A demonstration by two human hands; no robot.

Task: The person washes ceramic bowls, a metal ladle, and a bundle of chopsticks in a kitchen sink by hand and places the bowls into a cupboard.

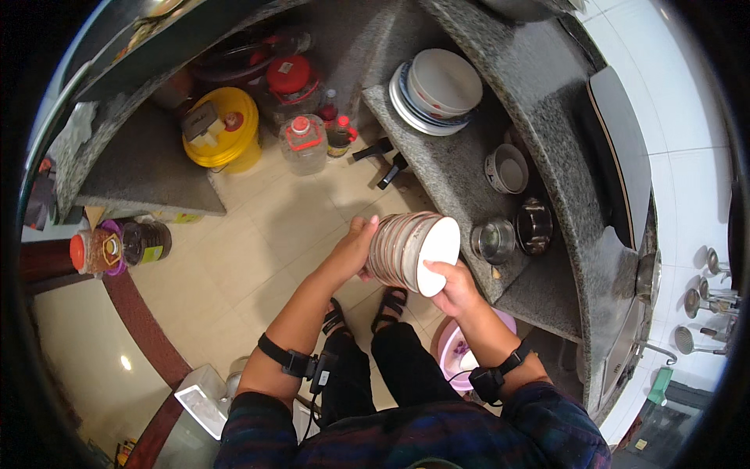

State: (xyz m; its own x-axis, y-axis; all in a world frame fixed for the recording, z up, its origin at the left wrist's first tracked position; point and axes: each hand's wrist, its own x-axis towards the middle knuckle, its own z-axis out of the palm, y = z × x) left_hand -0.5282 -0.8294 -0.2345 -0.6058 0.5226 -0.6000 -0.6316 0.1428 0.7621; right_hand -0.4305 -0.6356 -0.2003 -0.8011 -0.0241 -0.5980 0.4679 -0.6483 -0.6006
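A stack of several white bowls [398, 249] with brownish rims is held tilted on its side in front of me. My left hand [356, 246] grips its left end. My right hand [454, 287] clasps the right end, thumb on the pale round face of the outermost bowl. To the right of the stack, a granite shelf [433, 170] under the counter bears a pile of plates and bowls [445, 82], a small patterned bowl [507, 169], a glass bowl [493, 240] and a dark shiny pot [533, 225].
A yellow lidded bucket [225, 132], a red-capped clear jug [303, 143] and smaller bottles [340, 136] stand on the tiled floor. Below my right forearm is a pink basin [451, 346]. The granite counter edge [533, 135] overhangs the shelf. Jars [96, 251] stand at left.
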